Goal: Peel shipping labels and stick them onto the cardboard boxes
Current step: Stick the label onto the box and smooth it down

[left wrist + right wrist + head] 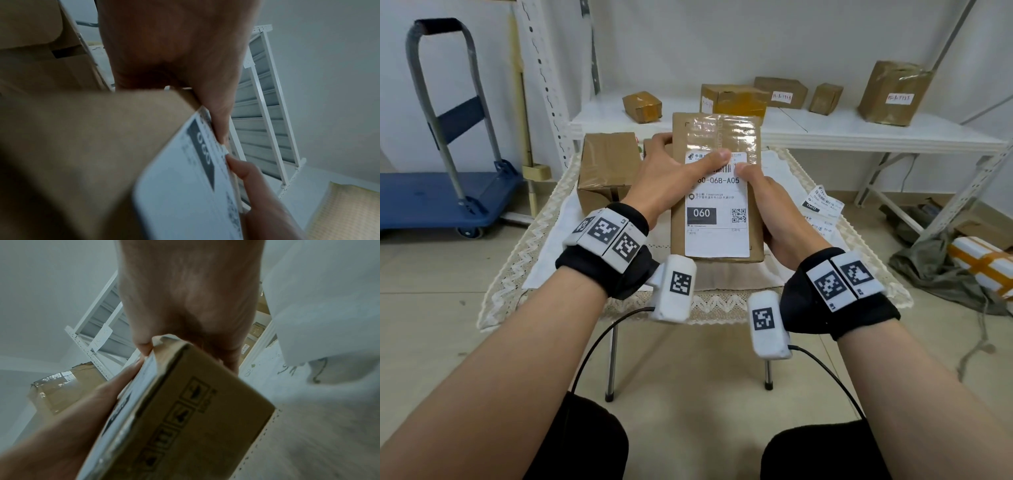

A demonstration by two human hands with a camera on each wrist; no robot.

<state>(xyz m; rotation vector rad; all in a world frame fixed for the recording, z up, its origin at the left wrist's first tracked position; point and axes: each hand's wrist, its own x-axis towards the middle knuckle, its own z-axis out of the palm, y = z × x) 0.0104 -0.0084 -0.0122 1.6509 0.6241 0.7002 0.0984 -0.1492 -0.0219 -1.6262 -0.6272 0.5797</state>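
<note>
I hold a brown cardboard box [717,133] tilted up over the small table, clear tape across its top. A white shipping label [717,233] printed "060" lies flat on its upper face. My left hand [674,174] grips the box's left edge, fingers curled behind it, thumb pressing the label's top. My right hand [767,202] grips the right edge, its thumb beside the left thumb on the label. The left wrist view shows the box [92,129] and label [180,194] close up. In the right wrist view the box [195,418] shows printed handling symbols on its side.
Another cardboard box [607,164] stands on the lace-covered table [524,260] at the left. Loose label sheets [822,205] lie at the table's right. A white shelf [825,130] behind carries several boxes. A blue hand cart [441,198] stands left.
</note>
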